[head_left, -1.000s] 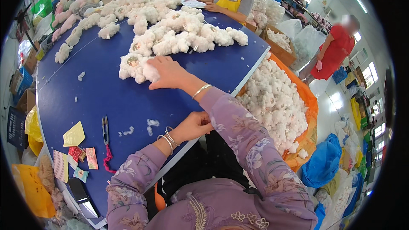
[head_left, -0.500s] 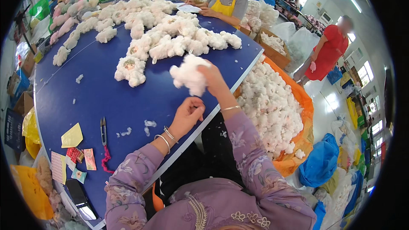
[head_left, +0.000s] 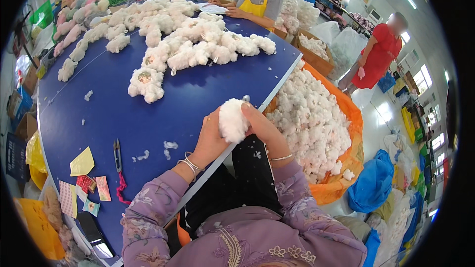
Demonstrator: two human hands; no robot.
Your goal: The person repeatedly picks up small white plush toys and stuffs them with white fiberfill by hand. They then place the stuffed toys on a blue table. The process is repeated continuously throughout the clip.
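A white fluffy plush toy (head_left: 232, 120) is held between my two hands just above the near right edge of the blue table (head_left: 99, 118). My left hand (head_left: 210, 137) wraps round its left side, and my right hand (head_left: 264, 127) grips it from the right. By my right fingertips a small greyish bit sticks out; I cannot make out what it is. Farther off lies a heap of white plush toys (head_left: 198, 44). The nearest plush (head_left: 146, 85) in it shows a small printed face. Thread snips (head_left: 118, 155) with a pink cord (head_left: 121, 188) lie to my left.
An orange sack (head_left: 355, 123) full of white plush pieces stands against the table's right side. Papers (head_left: 82, 162) and a dark phone (head_left: 91, 230) lie at the left edge. Across the table sits a person in a yellow apron (head_left: 255, 6); a person in red (head_left: 382, 44) stands at right.
The plush toy came down from above the table toward me and turned in my right hand. My left hand, empty before, has moved up and now holds it too.
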